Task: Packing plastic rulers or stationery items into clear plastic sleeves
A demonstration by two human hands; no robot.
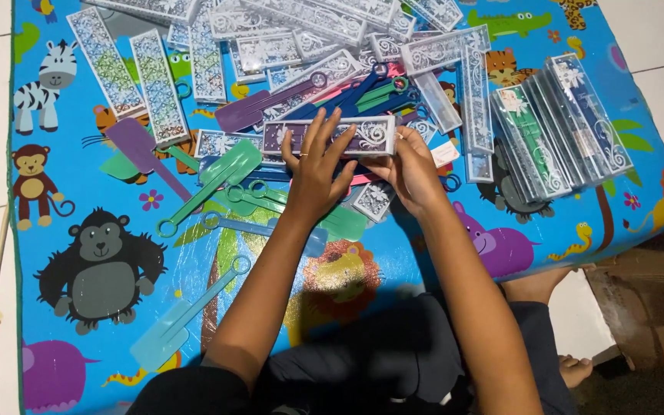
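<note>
I see both of my hands meeting over a long clear plastic box with white lace print (330, 137), which holds a purple piece inside and lies crosswise above the blue animal-print play mat (78, 192) on the floor. My left hand (315, 173) lies on the box from the near side, fingers spread flat across its face, so that grip is open and pressing rather than closed. My right hand (410, 170) has its grip closed on the right end of the same box, thumb on the near edge and fingers curled around the end. Beyond the box, toward the far side, sits a loose heap of empty lace-printed boxes (286, 31), overlapping at every angle. To the far right a neat row of filled boxes (562, 127) leans together, green and dark blue pieces showing through them. Just left of my left hand a green paddle-shaped fan handle (220, 178) lies at a slant, with a purple paddle (141, 152) further left and a pale blue paddle (174, 327) near my left forearm. More green and blue paddles lie under my wrists. My knees, in dark cloth, are at the near edge of the mat.
</note>
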